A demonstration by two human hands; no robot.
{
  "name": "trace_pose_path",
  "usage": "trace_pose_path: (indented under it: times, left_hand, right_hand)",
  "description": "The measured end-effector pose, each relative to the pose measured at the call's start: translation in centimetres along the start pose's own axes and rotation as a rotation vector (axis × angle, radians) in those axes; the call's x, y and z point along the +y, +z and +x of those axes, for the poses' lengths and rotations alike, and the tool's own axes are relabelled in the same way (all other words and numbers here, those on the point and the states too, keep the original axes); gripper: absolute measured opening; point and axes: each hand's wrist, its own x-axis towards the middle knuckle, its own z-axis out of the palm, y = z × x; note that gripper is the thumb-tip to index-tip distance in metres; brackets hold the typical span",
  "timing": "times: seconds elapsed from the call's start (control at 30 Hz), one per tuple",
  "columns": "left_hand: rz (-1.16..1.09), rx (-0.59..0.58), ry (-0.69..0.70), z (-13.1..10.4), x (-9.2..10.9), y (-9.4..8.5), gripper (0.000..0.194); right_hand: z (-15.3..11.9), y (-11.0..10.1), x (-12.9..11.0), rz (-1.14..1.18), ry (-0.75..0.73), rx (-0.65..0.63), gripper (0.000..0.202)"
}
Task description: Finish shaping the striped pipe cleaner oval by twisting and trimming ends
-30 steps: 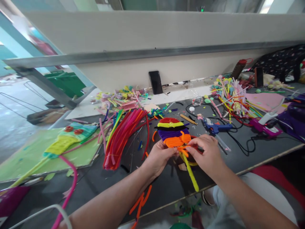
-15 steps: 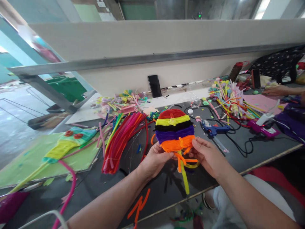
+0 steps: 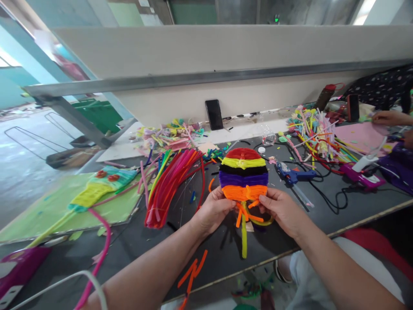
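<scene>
Striped fuzzy piece (image 3: 243, 169): rounded far end; red, yellow, black, purple, orange bands, far to near | yellow stem (image 3: 244, 241) pointing near, loose orange ends (image 3: 255, 218) | over near desk (image 3: 219, 265) | left hand (image 3: 217, 210), right hand (image 3: 280, 210): apart, pinching its left and right near corners

Wht partition (image 3: 226, 47) behind dk tbl (image 3: 222, 265), pale flr (image 3: 26, 148) at L.

Striped pc (image 3: 244, 178) fuzzy, matt; phone scrn (image 3: 214, 115) glossy; glue gun (image 3: 298, 175) smooth plas.
</scene>
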Motion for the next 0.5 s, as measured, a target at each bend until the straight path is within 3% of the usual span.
trace_pose_path:
  times: [0.13,0.23,0.3,0.37,0.43,0.5]
  left_hand:
    - [-0.001,0.023,-0.028,0.0,0.0,0.3,0.028]
    - [0.075,0.183,-0.019,0.3,0.1,0.2,0.033]
    - [0.269,0.358,0.074,0.5,0.3,-0.1,0.039]
    - [0.554,0.436,0.225,0.7,0.6,-0.4,0.042]
    - [0.838,0.360,0.365,0.7,0.8,-0.5,0.041]
    - [1.053,0.208,0.453,0.7,0.9,-0.4,0.038]
  right_hand:
    - [0.1,0.6,0.8,-0.042,-0.074,0.091,0.018]
    - [0.1,0.9,0.8,0.013,0.009,0.166,0.022]
    - [0.0,1.1,0.7,0.066,0.082,0.193,0.025]
    - [-0.2,1.3,0.5,0.093,0.137,0.203,0.026]
    - [-0.2,1.4,0.5,0.090,0.171,0.192,0.027]
    - [-0.3,1.4,0.6,0.071,0.184,0.180,0.027]
